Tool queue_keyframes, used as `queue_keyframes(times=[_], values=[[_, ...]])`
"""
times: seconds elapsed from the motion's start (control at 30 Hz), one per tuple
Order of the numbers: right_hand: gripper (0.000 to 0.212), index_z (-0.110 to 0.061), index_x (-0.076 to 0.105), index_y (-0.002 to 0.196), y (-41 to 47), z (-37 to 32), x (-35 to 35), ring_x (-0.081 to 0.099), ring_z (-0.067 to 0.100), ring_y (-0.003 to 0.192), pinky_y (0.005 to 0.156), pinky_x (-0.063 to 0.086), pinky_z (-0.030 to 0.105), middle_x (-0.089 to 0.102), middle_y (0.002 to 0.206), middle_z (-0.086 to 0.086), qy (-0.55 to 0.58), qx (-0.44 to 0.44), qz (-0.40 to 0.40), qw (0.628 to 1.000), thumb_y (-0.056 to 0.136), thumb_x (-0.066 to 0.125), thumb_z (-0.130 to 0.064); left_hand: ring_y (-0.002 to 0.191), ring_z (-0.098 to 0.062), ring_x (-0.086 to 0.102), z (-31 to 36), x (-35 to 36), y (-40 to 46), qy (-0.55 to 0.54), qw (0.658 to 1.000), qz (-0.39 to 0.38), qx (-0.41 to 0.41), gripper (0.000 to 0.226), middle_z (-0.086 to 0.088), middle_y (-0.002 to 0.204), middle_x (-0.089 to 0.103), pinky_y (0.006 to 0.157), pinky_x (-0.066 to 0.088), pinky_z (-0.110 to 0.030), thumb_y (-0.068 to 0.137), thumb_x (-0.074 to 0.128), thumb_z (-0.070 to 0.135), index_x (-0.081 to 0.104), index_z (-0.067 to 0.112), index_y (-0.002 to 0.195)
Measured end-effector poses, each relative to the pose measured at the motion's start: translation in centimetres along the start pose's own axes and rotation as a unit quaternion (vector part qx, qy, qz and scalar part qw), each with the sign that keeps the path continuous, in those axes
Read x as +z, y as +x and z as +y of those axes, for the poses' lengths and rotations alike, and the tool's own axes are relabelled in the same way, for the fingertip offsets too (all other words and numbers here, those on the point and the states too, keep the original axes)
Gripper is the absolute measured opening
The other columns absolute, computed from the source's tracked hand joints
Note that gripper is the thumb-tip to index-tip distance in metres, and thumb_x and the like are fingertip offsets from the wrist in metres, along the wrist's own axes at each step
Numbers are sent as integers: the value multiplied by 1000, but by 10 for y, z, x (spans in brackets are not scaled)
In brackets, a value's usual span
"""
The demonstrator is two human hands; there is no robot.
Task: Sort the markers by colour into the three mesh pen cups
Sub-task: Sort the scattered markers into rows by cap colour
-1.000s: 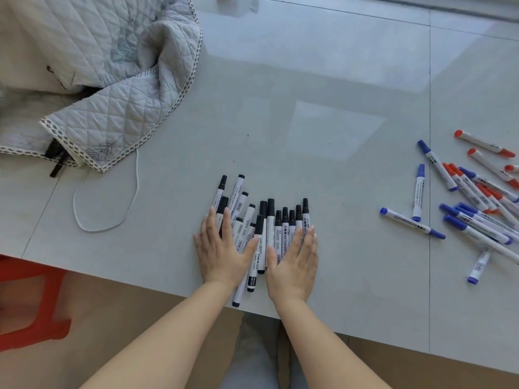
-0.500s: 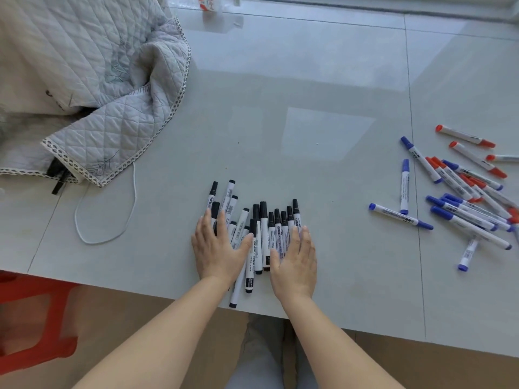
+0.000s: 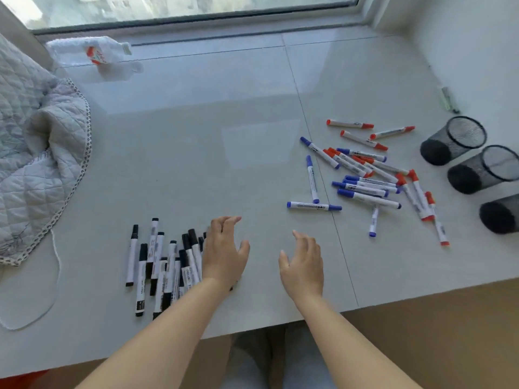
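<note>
The black markers (image 3: 165, 265) lie in a loose bundle on the table (image 3: 196, 153) at about 7 o'clock, most of them pointing away from the person. The left hand (image 3: 224, 252) is over the right edge of this bundle with relaxed, slightly bent fingers and grasps nothing; if it touches the nearest markers I cannot tell. The right hand (image 3: 302, 262) is beside it at 6 o'clock, also loose and empty. The blue and red markers (image 3: 368, 175) are mixed in a heap at 3 o'clock, and the three mesh cups (image 3: 483, 169) lie on their sides further right, near the table edge. I think the markers are light, stiff and smooth, so they roll easily on this shiny top. It seems best to gather several together around the middle of the barrels, not at the caps.
</note>
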State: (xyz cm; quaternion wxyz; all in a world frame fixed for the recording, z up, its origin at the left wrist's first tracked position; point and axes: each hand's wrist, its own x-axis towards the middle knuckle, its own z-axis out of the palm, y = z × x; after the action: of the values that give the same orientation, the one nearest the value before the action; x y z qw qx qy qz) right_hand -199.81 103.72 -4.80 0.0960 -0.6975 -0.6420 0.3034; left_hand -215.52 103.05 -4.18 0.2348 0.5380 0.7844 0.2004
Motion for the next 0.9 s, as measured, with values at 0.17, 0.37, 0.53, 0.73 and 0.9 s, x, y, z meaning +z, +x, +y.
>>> queue_keyframes(times=[0.17,0.37,0.53,0.73,0.9], values=[[40,-15,46,128,41,66,-54,42,17,116,95,39,30,49,126,3,-23,51,47,997,89,51,-23,111,-22,44,56,44,29,27,996,-56,58,35,-3,117,49,91,39,-32,86,57,22,55,17,121],[32,-13,53,119,105,126,-101,46,22,104,83,43,32,54,115,8,-52,75,100,991,87,52,-17,111,-22,40,110,100,64,117,984,-86,103,32,1,119,49,83,33,-30,86,58,31,57,27,118],[36,-14,53,117,143,144,-112,44,28,103,82,40,35,51,115,10,-170,-43,64,982,83,59,-23,126,-23,24,128,130,89,215,967,-101,92,53,0,139,31,98,31,-35,79,64,44,46,35,128],[59,-24,35,135,184,149,-121,31,24,121,101,29,35,34,134,5,-232,-129,-7,964,82,60,-34,131,-25,9,138,150,114,227,966,-119,28,95,-3,146,5,104,31,-41,65,70,61,16,38,141],[57,-22,33,134,211,153,-127,30,25,122,102,22,35,33,135,5,-272,-210,-30,939,83,54,-39,130,-24,21,138,161,127,190,979,-63,20,106,-3,146,13,100,33,-40,66,64,66,4,29,145]])
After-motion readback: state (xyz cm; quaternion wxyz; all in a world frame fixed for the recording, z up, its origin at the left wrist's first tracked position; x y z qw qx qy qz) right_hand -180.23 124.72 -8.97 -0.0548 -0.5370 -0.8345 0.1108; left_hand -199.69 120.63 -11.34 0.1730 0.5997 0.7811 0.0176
